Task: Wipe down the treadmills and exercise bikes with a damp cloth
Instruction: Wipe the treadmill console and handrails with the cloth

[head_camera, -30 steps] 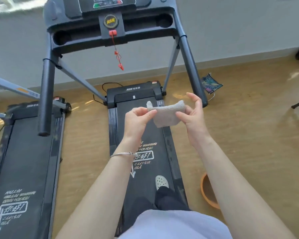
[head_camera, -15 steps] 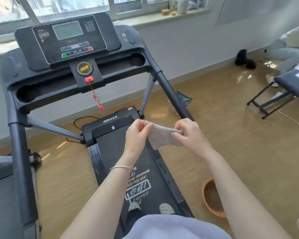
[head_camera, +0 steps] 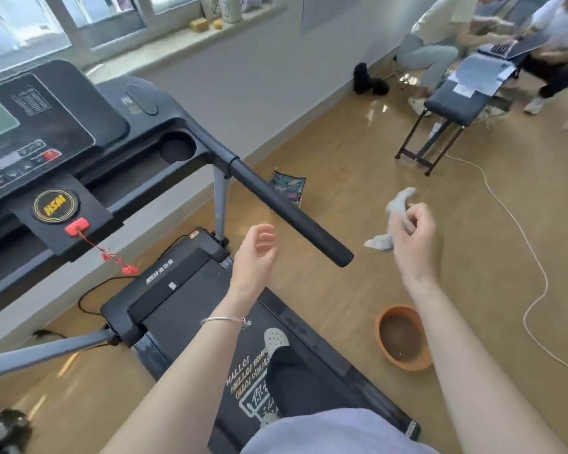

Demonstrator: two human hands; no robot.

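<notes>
I stand on the belt of a black treadmill (head_camera: 191,299). Its console (head_camera: 30,132) is at the upper left, and its right handrail (head_camera: 289,214) runs down toward the centre. My right hand (head_camera: 413,234) is to the right of the rail's end, shut on a crumpled pale grey cloth (head_camera: 391,221) that hangs out above and below the fingers. My left hand (head_camera: 254,253) is just left of the rail, empty, palm turned inward and fingers loosely spread.
An orange basin (head_camera: 404,339) with water stands on the wooden floor right of the belt. A white cable (head_camera: 518,231) snakes across the floor. A padded bench (head_camera: 453,106) and seated people are at the upper right. A red safety clip (head_camera: 112,253) dangles under the console.
My left hand has let go of the cloth. My right hand has carried the bunched cloth off to the right, past the handrail. My view has swung right and closer to the console.
</notes>
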